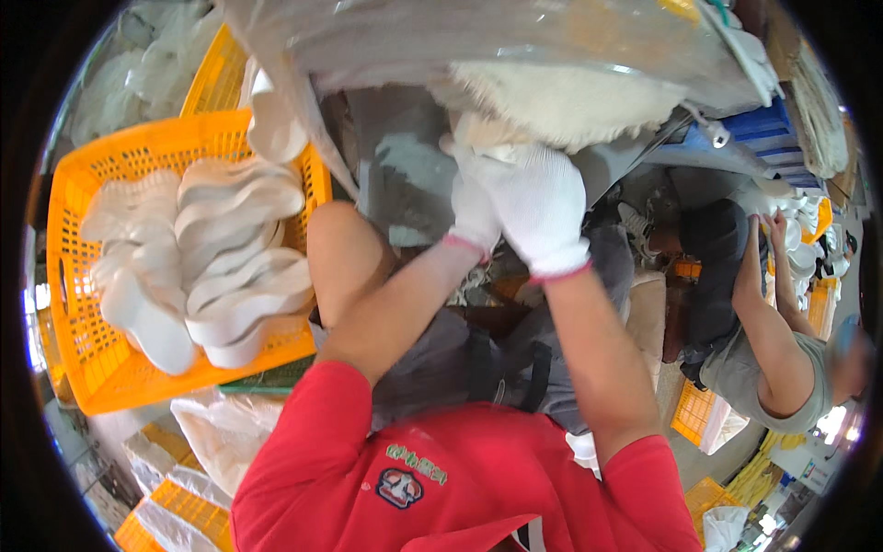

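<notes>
My left hand [475,204] and my right hand [544,193], both in white knit gloves with pink cuffs, are pressed together in front of me. The right one overlaps the left. Their fingers look closed round a pale, blurred piece [482,132], whose kind I cannot make out. It is right up against a cream, fleecy wheel or pad [570,106] under a grey, plastic-covered housing [497,32]; whether they touch is unclear. At my left, an orange crate [87,368] holds several white shoe soles [241,198], stacked on edge and lying flat.
A grey panel [405,175] stands just left of my hands. A single white sole [274,120] leans at the crate's far right corner. On my right sits a co-worker [782,368] beside white pieces. More orange crates [189,511] and blue crates [759,138] stand around.
</notes>
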`<state>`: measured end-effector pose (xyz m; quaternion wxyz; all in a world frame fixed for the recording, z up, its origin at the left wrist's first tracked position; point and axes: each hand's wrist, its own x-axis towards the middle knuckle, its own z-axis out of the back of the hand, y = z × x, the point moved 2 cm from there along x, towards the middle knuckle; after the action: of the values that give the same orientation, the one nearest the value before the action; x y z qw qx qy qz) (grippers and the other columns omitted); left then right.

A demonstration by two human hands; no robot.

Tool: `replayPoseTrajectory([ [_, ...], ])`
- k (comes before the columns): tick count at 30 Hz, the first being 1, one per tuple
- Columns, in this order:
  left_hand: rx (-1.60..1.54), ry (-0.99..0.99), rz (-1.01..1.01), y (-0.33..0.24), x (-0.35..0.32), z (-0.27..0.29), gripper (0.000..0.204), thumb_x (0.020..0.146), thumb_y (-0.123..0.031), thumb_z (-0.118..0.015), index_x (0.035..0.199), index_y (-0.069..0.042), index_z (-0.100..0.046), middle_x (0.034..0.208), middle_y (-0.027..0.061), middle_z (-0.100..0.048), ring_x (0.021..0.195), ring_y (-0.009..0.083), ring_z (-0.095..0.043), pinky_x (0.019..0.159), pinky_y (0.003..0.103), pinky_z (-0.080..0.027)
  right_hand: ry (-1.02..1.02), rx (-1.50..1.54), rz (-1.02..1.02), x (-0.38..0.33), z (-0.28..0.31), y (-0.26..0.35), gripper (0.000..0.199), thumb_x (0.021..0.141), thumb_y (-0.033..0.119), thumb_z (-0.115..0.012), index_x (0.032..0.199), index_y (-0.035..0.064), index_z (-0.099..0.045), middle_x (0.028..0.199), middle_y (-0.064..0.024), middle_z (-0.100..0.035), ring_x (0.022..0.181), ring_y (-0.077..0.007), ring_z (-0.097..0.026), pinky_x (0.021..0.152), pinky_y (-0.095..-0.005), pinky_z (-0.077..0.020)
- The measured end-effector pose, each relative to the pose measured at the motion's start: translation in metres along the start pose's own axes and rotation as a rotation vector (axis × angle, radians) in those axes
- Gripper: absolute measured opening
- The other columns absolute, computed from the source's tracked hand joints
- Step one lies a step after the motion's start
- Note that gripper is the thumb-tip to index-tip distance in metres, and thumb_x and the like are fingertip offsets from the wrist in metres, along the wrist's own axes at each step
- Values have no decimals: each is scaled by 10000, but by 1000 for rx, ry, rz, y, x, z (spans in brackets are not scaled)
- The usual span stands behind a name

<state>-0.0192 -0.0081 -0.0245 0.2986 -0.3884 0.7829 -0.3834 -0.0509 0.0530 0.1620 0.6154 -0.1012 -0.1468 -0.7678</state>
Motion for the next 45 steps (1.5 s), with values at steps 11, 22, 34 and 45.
replayPoseTrajectory([
  [11,-325,271,64,-67,38,-36,556,1095,-663,-474,1168,-124,-591,1040,98,-651,752,318,-655,749,505,-602,500,822,-308,-5,18,-1,667,835,311,-808,1425,38,-657,1209,-238,-729,1113,-433,-717,978,-474,-576],
  [22,-582,153,250,-52,38,-21,531,1104,-617,-469,1233,-119,-602,1116,106,-671,886,319,-680,845,495,-601,-13,500,-257,-59,28,3,427,802,161,-855,1198,64,-730,937,-171,-754,831,-398,-746,734,-479,-602],
  [34,-533,275,268,-50,40,-19,525,1175,-502,-342,1346,-93,-623,1248,102,-704,1140,278,-684,1065,431,-545,-55,395,-230,-72,23,-3,361,738,180,-849,1073,100,-742,821,-120,-727,744,-369,-735,694,-463,-603],
  [45,-577,-140,549,-29,-22,-29,993,1000,-917,-174,1100,-63,-670,908,136,-685,875,337,-695,818,490,-574,329,325,-175,-27,37,11,536,810,226,-820,1309,58,-716,1137,-176,-733,999,-360,-710,830,-446,-587],
])
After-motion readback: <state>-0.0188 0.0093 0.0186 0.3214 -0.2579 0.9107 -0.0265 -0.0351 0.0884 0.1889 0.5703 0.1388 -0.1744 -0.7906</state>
